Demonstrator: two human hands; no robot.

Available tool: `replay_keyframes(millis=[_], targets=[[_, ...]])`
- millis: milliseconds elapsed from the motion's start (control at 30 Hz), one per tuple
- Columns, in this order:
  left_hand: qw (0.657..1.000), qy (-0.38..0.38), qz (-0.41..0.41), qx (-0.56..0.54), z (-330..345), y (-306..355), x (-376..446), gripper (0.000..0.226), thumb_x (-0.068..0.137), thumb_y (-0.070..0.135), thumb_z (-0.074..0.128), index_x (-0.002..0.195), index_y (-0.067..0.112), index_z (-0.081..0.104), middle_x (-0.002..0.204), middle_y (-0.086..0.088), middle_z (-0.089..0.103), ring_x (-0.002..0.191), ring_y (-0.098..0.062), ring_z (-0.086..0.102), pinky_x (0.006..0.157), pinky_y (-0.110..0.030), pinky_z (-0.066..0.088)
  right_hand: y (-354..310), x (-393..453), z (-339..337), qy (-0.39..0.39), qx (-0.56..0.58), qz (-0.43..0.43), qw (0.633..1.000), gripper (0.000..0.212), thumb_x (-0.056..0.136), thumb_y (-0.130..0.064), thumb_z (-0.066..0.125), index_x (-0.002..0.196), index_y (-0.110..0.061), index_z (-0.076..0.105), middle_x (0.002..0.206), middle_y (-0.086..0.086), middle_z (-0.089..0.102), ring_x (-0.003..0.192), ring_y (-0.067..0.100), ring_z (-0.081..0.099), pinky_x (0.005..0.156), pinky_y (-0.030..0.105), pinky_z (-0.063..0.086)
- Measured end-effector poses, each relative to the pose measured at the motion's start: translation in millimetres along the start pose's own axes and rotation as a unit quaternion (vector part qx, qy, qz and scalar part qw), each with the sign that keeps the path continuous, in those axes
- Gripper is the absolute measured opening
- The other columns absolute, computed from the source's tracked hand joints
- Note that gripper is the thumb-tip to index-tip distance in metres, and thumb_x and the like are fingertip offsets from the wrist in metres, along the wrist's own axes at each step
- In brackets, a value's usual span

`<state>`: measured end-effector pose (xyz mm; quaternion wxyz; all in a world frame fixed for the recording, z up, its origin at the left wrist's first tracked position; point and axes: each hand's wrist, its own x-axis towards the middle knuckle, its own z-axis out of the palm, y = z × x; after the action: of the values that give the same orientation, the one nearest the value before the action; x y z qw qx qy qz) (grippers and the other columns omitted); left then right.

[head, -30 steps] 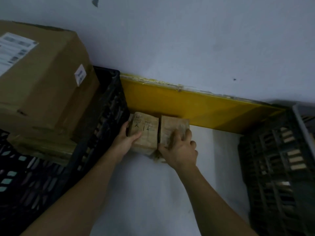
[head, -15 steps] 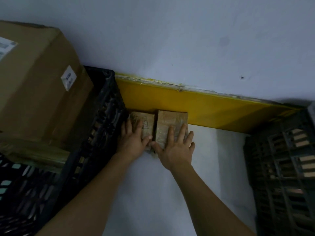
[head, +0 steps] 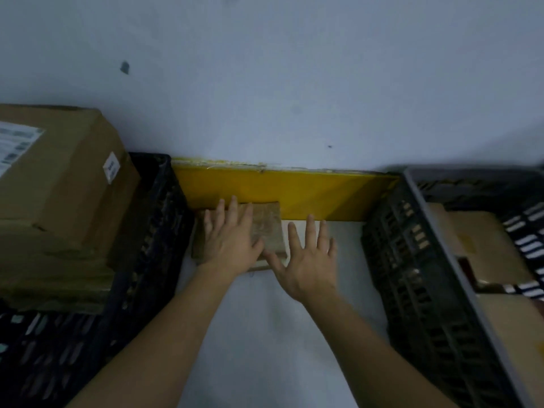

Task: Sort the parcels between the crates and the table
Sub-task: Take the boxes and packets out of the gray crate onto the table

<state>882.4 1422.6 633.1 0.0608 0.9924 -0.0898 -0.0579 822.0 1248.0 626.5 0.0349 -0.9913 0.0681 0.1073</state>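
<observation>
— What am I looking at, biggest things first?

— I'm seeing the white table running back to a yellow board, with a black crate on the left carrying a large cardboard box, and a dark crate on the right with more boxes inside.

— And the parcels?

— Two small brown parcels are lying side by side on the table, butted against the board and just beside the left crate — I'm guessing they're being tucked there to keep space free.

— Hands?

— The left hand is lying flat on the parcels, fingers straight, gripping nothing. The right hand is spread wide beside them, thumb near their edge, holding nothing.
</observation>
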Motion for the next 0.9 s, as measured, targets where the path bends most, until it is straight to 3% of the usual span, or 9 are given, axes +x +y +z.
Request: replay_keyframes(millis=[167, 333, 467, 633, 800, 900], targets=[[0.993, 0.077, 0.075, -0.038, -40, 65, -18, 0.092, 0.098, 0.078, 0.033, 0.172, 0.03, 0.01, 0.181, -0.009, -0.002, 0.166, -0.034, -0.008, 0.132, -0.063, 0.0, 60, -57, -56, 0.092, 0.019, 0.022, 0.995, 0.099, 0.093, -0.092, 0.0, 0.174, -0.037, 0.006, 0.181, 0.008, -0.015, 0.166, 0.036, -0.017, 0.132, 0.063, 0.0], [0.985, 0.107, 0.115, -0.067, -48, 125, -55, 0.096, 0.094, 0.085, 0.023, 0.172, 0.031, 0.009, 0.181, -0.009, 0.001, 0.167, -0.03, -0.006, 0.133, -0.06, 0.004, 135, -120, -101, 0.198, 0.026, 0.027, 0.979, 0.098, 0.093, -0.093, 0.01, 0.173, -0.036, 0.017, 0.183, 0.008, -0.002, 0.168, 0.034, -0.007, 0.133, 0.062, 0.009], [0.975, 0.119, 0.164, -0.095, -49, 193, -84, 0.099, 0.091, 0.087, 0.014, 0.173, 0.032, 0.011, 0.182, -0.006, 0.001, 0.167, -0.028, -0.005, 0.133, -0.058, 0.004, 221, -162, -111, 0.226, 0.037, 0.065, 0.971, 0.097, 0.093, -0.092, 0.017, 0.172, -0.036, 0.019, 0.183, 0.006, 0.003, 0.168, 0.034, 0.001, 0.132, 0.062, 0.015], [0.966, 0.089, 0.211, -0.122, -47, 275, -111, 0.102, 0.09, 0.091, 0.016, 0.173, 0.034, 0.005, 0.182, -0.001, -0.006, 0.167, -0.024, -0.008, 0.134, -0.054, 0.001, 333, -175, -96, 0.138, 0.05, 0.078, 0.986, 0.109, 0.082, -0.103, 0.01, 0.171, -0.04, 0.008, 0.182, 0.004, 0.003, 0.168, 0.032, 0.001, 0.133, 0.06, 0.016], [0.966, 0.055, 0.217, -0.127, -30, 342, -136, 0.098, 0.093, 0.089, 0.029, 0.172, 0.037, 0.005, 0.181, 0.003, -0.008, 0.166, -0.02, -0.012, 0.135, -0.051, 0.002, 404, -155, -72, 0.011, 0.029, 0.006, 1.0, 0.118, 0.072, -0.104, 0.034, 0.168, -0.047, -0.005, 0.181, -0.001, -0.011, 0.167, 0.035, -0.003, 0.132, 0.063, 0.017], [0.97, 0.034, 0.208, -0.119, -13, 363, -153, 0.097, 0.093, 0.089, 0.03, 0.172, 0.038, 0.008, 0.181, 0.004, -0.005, 0.166, -0.019, -0.009, 0.135, -0.05, 0.003, 414, -137, -69, -0.039, 0.041, -0.033, 0.998, 0.126, 0.068, -0.106, 0.038, 0.169, -0.043, -0.005, 0.182, -0.002, -0.005, 0.167, 0.035, 0.003, 0.129, 0.064, 0.021]])
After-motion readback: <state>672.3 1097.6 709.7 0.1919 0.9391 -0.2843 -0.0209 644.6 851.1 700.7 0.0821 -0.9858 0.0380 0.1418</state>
